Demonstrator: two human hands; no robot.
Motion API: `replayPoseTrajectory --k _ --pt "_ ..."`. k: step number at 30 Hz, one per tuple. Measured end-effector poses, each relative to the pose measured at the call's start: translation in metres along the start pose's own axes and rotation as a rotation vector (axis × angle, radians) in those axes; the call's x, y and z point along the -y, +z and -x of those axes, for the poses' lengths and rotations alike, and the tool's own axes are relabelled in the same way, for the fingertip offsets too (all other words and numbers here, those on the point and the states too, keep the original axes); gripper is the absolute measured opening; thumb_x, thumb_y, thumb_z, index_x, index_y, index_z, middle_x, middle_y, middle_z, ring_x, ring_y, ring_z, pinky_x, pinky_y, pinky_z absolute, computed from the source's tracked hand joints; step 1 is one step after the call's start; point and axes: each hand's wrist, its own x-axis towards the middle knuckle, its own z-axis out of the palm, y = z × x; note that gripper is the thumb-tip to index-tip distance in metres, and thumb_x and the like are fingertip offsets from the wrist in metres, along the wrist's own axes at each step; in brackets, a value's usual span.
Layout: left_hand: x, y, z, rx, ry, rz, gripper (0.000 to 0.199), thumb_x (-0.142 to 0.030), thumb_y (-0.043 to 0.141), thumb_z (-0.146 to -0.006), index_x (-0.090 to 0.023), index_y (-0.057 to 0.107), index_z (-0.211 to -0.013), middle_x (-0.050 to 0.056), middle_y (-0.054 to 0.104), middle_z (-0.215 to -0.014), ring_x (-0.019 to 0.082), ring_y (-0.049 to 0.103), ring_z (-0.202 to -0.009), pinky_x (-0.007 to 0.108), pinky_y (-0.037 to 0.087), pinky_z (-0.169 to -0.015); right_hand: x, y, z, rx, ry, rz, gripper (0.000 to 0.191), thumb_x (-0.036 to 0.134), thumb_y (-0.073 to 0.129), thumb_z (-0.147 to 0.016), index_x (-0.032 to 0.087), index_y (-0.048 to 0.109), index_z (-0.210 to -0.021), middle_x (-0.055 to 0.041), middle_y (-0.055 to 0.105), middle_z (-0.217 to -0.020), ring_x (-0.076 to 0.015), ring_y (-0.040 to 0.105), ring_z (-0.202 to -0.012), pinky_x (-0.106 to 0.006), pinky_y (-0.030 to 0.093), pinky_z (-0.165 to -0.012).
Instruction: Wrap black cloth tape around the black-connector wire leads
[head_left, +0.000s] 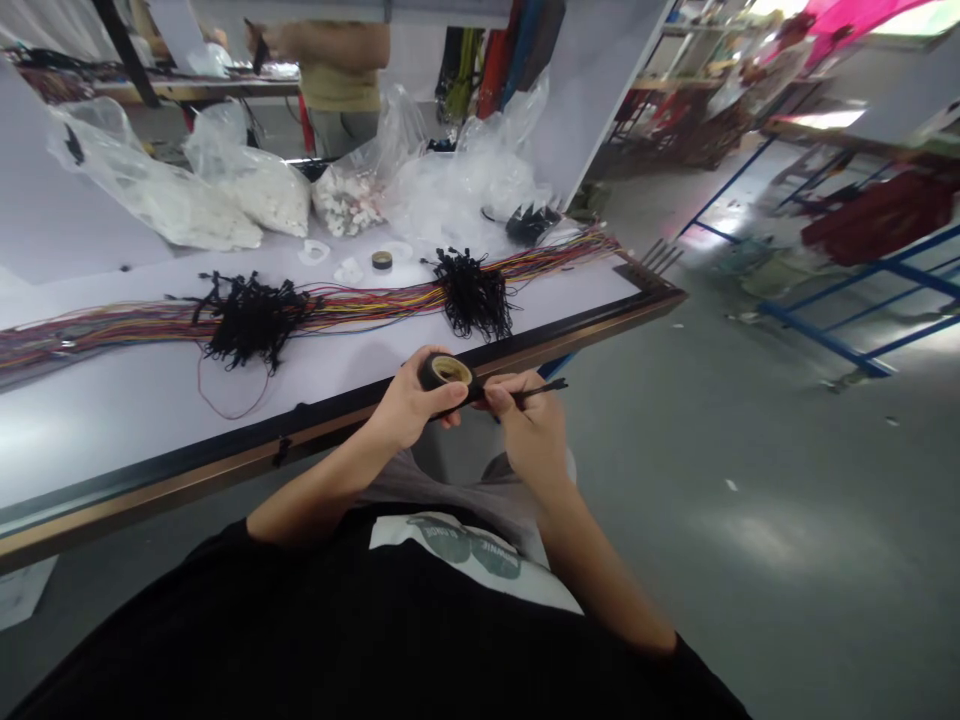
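My left hand (411,402) is wrapped round a roll of black tape (452,371), just off the front edge of the table. Close beside it, my right hand (531,425) pinches a thin black cable end (551,387) that sticks out to the right past the fingers. A dark strip runs between the roll and the right fingertips; whether it is tape or cable, I cannot tell. Beyond the hands, a long bundle of coloured wires (360,305) lies along the table, with a black clump of connectors (255,318) at left and another clump (474,295) nearer the middle.
The table's brown front edge (322,436) runs below the hands. Clear plastic bags (274,195) of white parts stand at the back, with a small tape roll (382,260) before them. A person (341,80) is beyond the partition. Blue-framed racks (825,345) stand at right.
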Motion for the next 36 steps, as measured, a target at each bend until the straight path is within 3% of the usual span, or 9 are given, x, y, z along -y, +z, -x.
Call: replayPoseTrajectory --k 5,8,13,17,20,22,27,32,36 --pt "0.002 -0.012 0.014 0.144 0.465 -0.408 0.062 -0.046 0.081 -0.051 -0.021 0.046 -0.096 0.002 0.058 -0.092 0.016 0.058 -0.083 0.03 0.048 -0.075 -0.001 -0.005 -0.002 -0.007 0.106 -0.092 0.022 0.042 0.061 -0.079 0.022 0.057 -0.069 0.0014 0.065 -0.061 -0.0159 0.062 -0.061 -0.032 0.049 -0.064" --pt "-0.004 -0.016 0.016 0.357 0.488 -0.634 0.057 -0.051 0.078 -0.054 -0.02 0.052 -0.094 0.005 0.055 -0.097 0.019 0.054 -0.088 0.031 0.048 -0.074 0.01 -0.011 -0.004 0.045 -0.037 0.03 0.018 0.034 0.063 -0.077 0.022 0.057 -0.064 0.0009 0.066 -0.067 -0.0156 0.062 -0.066 -0.032 0.047 -0.067" --pt "-0.003 -0.007 0.004 0.107 0.504 -0.703 0.009 -0.025 0.061 -0.077 -0.018 0.057 -0.076 0.0 0.054 -0.072 0.012 0.05 -0.066 0.024 0.042 -0.059 0.017 -0.011 -0.003 0.053 -0.159 0.081 0.016 0.031 0.062 -0.077 0.023 0.058 -0.065 0.0011 0.065 -0.07 -0.0151 0.06 -0.068 -0.03 0.045 -0.065" --pt "0.003 0.002 0.0 -0.006 0.625 -0.653 0.008 -0.013 0.056 -0.075 -0.018 0.058 -0.069 0.0 0.06 -0.07 0.012 0.056 -0.07 0.025 0.045 -0.066 0.011 -0.005 -0.002 0.079 -0.117 0.081 0.007 0.03 0.06 -0.078 0.024 0.059 -0.075 0.0018 0.062 -0.07 -0.0153 0.059 -0.067 -0.029 0.045 -0.062" --pt "0.001 0.005 0.003 -0.044 0.529 -0.517 0.004 -0.017 0.06 -0.073 -0.018 0.058 -0.077 0.001 0.061 -0.075 0.013 0.059 -0.072 0.026 0.047 -0.067 0.01 -0.004 -0.003 0.009 -0.214 0.096 0.005 0.028 0.061 -0.077 0.024 0.059 -0.074 0.0009 0.064 -0.074 -0.016 0.06 -0.072 -0.03 0.047 -0.066" --pt "-0.004 0.006 0.003 -0.029 0.36 -0.375 0.021 -0.025 0.068 -0.069 -0.018 0.056 -0.085 0.0 0.061 -0.075 0.012 0.058 -0.068 0.024 0.046 -0.061 0.012 -0.004 -0.003 -0.022 -0.272 0.103 0.006 0.025 0.06 -0.078 0.024 0.058 -0.073 0.0003 0.065 -0.076 -0.0163 0.061 -0.074 -0.031 0.048 -0.068" --pt "-0.017 0.009 0.004 0.158 -0.054 -0.269 0.03 -0.037 0.07 -0.067 -0.015 0.052 -0.074 -0.004 0.051 -0.056 0.007 0.046 -0.046 0.02 0.034 -0.044 0.013 0.001 0.0 0.019 -0.191 0.037 0.009 0.024 0.06 -0.076 0.024 0.056 -0.068 0.0006 0.067 -0.075 -0.016 0.061 -0.071 -0.031 0.048 -0.066" --pt "-0.015 -0.002 0.015 0.143 0.119 -0.389 0.049 -0.026 0.08 -0.053 -0.017 0.053 -0.093 0.001 0.06 -0.084 0.012 0.055 -0.072 0.025 0.046 -0.066 0.005 0.003 0.0 -0.102 0.021 -0.182 0.016 0.03 0.062 -0.076 0.023 0.053 -0.065 0.0033 0.059 -0.065 -0.0134 0.057 -0.059 -0.03 0.047 -0.061" --pt "-0.017 -0.02 0.014 0.461 0.137 -0.523 0.064 -0.033 0.084 -0.047 -0.019 0.053 -0.101 0.002 0.059 -0.091 0.014 0.054 -0.078 0.026 0.044 -0.068 0.008 -0.008 -0.003 -0.022 -0.056 -0.052 0.012 0.027 0.064 -0.076 0.022 0.058 -0.067 0.002 0.063 -0.07 -0.0148 0.06 -0.067 -0.032 0.046 -0.068"
